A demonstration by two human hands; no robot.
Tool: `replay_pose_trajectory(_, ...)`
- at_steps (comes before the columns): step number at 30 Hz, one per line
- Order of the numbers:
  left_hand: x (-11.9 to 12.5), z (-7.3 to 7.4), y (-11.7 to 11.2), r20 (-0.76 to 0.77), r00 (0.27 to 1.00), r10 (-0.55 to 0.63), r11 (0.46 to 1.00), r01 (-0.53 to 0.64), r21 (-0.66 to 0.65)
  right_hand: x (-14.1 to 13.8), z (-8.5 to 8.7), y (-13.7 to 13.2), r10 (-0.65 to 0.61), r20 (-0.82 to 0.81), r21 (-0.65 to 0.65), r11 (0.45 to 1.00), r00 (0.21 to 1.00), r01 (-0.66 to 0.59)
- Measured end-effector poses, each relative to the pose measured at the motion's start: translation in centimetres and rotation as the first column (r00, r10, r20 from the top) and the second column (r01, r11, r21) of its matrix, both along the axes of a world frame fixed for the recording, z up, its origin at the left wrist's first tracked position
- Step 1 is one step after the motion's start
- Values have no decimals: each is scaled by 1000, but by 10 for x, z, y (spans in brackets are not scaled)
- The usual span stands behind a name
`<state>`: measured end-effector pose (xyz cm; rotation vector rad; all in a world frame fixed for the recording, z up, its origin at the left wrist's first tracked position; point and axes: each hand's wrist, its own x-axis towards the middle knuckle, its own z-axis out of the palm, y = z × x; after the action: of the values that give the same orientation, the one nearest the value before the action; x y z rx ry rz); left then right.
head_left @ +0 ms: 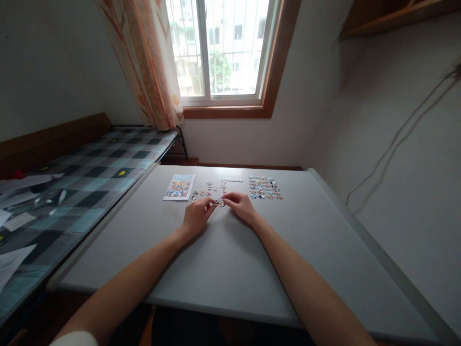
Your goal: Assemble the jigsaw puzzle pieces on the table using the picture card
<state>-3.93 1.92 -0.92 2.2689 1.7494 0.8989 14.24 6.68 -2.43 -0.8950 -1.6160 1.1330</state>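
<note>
My left hand [197,212] is closed in a pinch, with a small dark jigsaw puzzle piece [216,202] at its fingertips. Right beside it, the thumb and fingers of my right hand [242,206] close on the lower end of a joined puzzle border [232,180], which runs in an L shape across the top and down the left side. Part of that lower end is hidden by my fingers. Loose puzzle pieces [210,184] are scattered beyond my left hand. More pieces [264,187] lie in rows to the right of the border.
A colourful picture sheet [179,187] lies left of the loose pieces on the white table [216,269]. To the left stands a bed [82,178] with a checked cover, papers and a clear plastic bag [54,198]. A window and curtain [144,62] are behind the table.
</note>
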Motion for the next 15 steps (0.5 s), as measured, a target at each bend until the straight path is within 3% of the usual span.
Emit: replay_pose_trajectory(15, 1, 2, -2, 5, 1000, 7, 1000, -7, -1, -2, 0, -4, 26, 113, 72, 997, 993, -34)
